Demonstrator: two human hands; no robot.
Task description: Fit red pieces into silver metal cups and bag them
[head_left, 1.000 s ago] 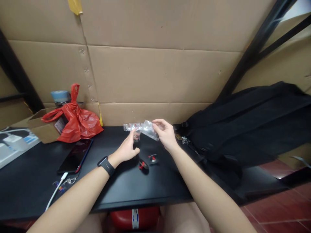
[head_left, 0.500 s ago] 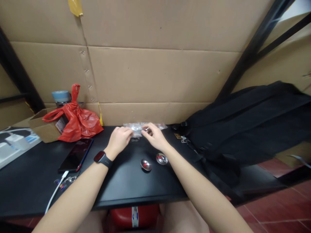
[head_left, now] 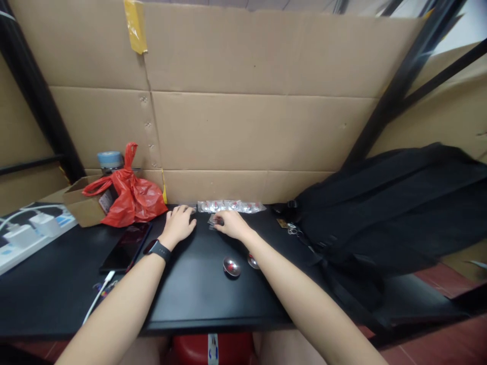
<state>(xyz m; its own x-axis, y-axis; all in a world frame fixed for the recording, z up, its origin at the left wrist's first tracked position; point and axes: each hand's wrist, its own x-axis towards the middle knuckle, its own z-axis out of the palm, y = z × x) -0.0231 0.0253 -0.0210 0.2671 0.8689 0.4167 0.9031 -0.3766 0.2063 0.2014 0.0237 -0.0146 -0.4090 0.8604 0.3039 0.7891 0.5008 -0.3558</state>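
My left hand (head_left: 178, 223) lies palm down near the back of the black table, fingers stretched out and slightly apart. Its fingertips rest by a bit of clear plastic (head_left: 192, 209). The fingers of my right hand (head_left: 233, 224) are curled onto a small clear plastic packet (head_left: 211, 220), whose contents I cannot make out. Behind it, a row of clear packets (head_left: 236, 206) with silvery and red bits lies along the cardboard. Closer to me sits a shiny round metal piece (head_left: 231, 267) with red on it. A second metal piece (head_left: 253, 261) is partly hidden by my right forearm.
On the left are a red plastic bag (head_left: 133, 200), a small cardboard box (head_left: 81, 205), a phone (head_left: 125, 248), a white cable (head_left: 98, 298) and a power strip (head_left: 41, 238). A black backpack (head_left: 395, 213) fills the right. A cardboard wall (head_left: 243, 132) closes off the back.
My left hand has moved left, off the packets, and its fingers have spread. My right hand has come slightly nearer with a small packet under its fingers. The view has tilted up.
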